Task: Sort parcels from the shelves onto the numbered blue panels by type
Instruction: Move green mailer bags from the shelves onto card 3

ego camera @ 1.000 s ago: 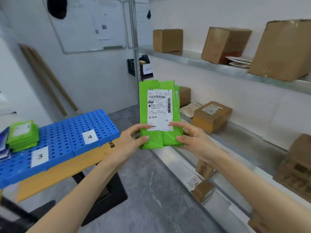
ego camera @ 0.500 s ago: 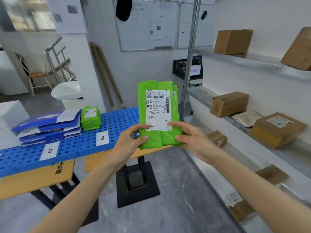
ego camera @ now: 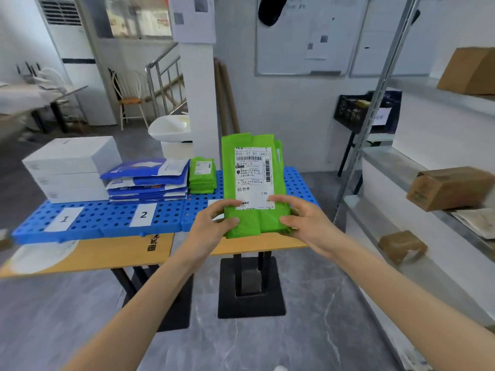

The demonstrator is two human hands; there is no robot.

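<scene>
I hold a green parcel [ego camera: 253, 220] with a white shipping label upright in front of me. My left hand [ego camera: 211, 227] grips its lower left edge and my right hand [ego camera: 305, 223] grips its lower right edge. Behind it the numbered blue panels [ego camera: 107, 218] lie along a wooden table. White boxes [ego camera: 71, 168] stand above label 1, blue mailers [ego camera: 147, 180] are stacked above label 2, and a pile of green parcels [ego camera: 202, 175] sits to their right. The held parcel hides the panel labels further right.
Metal shelves [ego camera: 428, 183] on the right carry brown cardboard boxes [ego camera: 450, 187] and flat envelopes. A black crate [ego camera: 359, 111] stands behind the shelf post. The table's black pedestal base [ego camera: 251, 287] rests on the grey floor ahead. Chairs and a stair rail stand at the back left.
The view has swung left from the shelves to face the table; panels 1 and 2 with the white boxes came into view. Both hands keep the same grip on the green parcel.
</scene>
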